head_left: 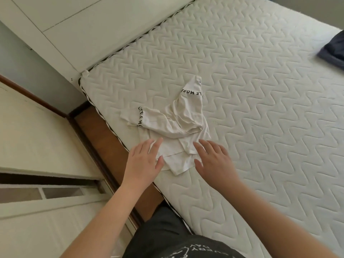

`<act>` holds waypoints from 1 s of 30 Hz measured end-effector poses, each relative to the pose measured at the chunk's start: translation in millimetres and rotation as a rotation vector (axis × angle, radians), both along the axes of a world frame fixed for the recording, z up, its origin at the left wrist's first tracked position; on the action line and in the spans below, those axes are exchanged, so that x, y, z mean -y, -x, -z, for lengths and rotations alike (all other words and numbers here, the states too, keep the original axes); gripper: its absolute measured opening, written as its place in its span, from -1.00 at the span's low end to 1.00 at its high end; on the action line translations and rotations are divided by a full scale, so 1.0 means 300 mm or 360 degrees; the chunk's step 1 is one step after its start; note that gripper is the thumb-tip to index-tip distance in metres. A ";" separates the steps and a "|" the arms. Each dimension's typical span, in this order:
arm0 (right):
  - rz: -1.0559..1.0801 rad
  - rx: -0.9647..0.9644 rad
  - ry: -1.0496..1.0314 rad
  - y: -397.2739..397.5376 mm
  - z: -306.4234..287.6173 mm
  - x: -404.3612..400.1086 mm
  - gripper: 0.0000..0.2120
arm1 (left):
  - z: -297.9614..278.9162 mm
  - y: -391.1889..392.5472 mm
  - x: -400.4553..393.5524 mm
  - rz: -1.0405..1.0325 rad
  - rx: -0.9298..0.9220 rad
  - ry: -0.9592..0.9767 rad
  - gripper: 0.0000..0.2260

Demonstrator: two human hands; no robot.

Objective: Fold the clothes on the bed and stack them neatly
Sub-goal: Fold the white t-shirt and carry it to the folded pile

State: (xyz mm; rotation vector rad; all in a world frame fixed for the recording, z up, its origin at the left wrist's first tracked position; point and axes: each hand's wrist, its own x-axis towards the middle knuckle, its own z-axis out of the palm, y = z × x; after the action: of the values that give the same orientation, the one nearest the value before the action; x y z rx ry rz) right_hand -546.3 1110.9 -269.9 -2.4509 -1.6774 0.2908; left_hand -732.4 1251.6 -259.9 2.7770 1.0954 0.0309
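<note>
A small cream long-sleeved top (pixel 173 127) with black lettering on both cuffs lies crumpled near the mattress's left edge, its sleeves crossed over the body. My left hand (pixel 144 159) rests flat on the garment's near left part, fingers spread. My right hand (pixel 212 161) lies flat at its near right edge, fingers apart, touching the fabric. Neither hand grips anything. A dark blue garment (pixel 333 50) lies at the far right edge of the view, partly cut off.
The white quilted mattress (pixel 260 108) fills most of the view, with a white headboard (pixel 74 25) at the far left. A brown wooden bed frame (pixel 104 135) runs along the left side, beside white cabinet doors (pixel 37 131).
</note>
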 end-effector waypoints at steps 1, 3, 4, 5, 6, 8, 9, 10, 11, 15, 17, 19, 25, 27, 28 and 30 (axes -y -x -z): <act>0.0011 -0.0031 0.0053 -0.001 0.033 -0.048 -0.51 | 0.042 -0.002 -0.045 -0.0006 -0.0009 0.0043 -0.55; 0.0041 -0.0089 0.0146 -0.004 0.108 -0.141 -0.48 | 0.130 -0.009 -0.139 0.0000 -0.0051 0.0103 -0.52; 0.0046 -0.0125 0.0191 -0.005 0.149 -0.184 -0.47 | 0.179 -0.012 -0.182 0.0007 -0.0089 0.0143 -0.51; 0.0046 -0.0156 0.0238 -0.003 0.194 -0.225 -0.45 | 0.232 -0.014 -0.222 0.0020 -0.0130 0.0182 -0.50; 0.0044 -0.0178 0.0276 -0.003 0.239 -0.264 -0.44 | 0.285 -0.017 -0.258 0.0030 -0.0165 0.0215 -0.49; 0.0030 -0.0207 0.0331 -0.010 0.329 -0.336 -0.42 | 0.388 -0.023 -0.324 0.0077 -0.0210 0.0264 -0.45; 0.0022 -0.0220 0.0373 -0.013 0.376 -0.365 -0.41 | 0.436 -0.027 -0.347 0.0103 -0.0241 0.0300 -0.43; 0.0026 -0.0227 0.0414 -0.019 0.427 -0.391 -0.40 | 0.485 -0.033 -0.369 0.0118 -0.0279 0.0335 -0.42; 0.0035 -0.0240 0.0466 -0.029 0.475 -0.415 -0.39 | 0.534 -0.040 -0.390 0.0119 -0.0321 0.0370 -0.40; 0.0152 -0.0347 0.0640 -0.070 0.647 -0.463 -0.37 | 0.721 -0.060 -0.451 0.0154 -0.0541 0.0489 -0.34; 0.0216 -0.0404 0.0750 -0.106 0.731 -0.460 -0.37 | 0.818 -0.070 -0.470 0.0194 -0.0661 0.0563 -0.32; 0.0344 -0.0397 0.0815 -0.151 0.811 -0.438 -0.36 | 0.904 -0.086 -0.487 0.0238 -0.0767 0.0564 -0.29; 0.0819 -0.0583 0.1007 -0.262 0.977 -0.359 -0.25 | 1.080 -0.127 -0.494 0.0311 -0.1001 0.0603 -0.21; 0.0959 -0.0646 0.1036 -0.285 1.018 -0.348 -0.19 | 1.118 -0.139 -0.486 0.0320 -0.1023 0.0622 -0.21; 0.1046 -0.0696 0.1025 -0.293 1.036 -0.347 -0.17 | 1.131 -0.143 -0.483 0.0319 -0.1021 0.0628 -0.21; 0.1259 -0.0805 0.0956 -0.306 1.065 -0.351 -0.17 | 1.146 -0.144 -0.479 0.0318 -0.1003 0.0651 -0.22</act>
State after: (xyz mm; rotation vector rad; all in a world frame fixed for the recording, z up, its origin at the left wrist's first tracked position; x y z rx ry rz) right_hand -454.5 1216.3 -589.5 -2.8331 -0.3809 1.2816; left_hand -689.2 1395.2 -603.6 2.5381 0.7895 -1.0247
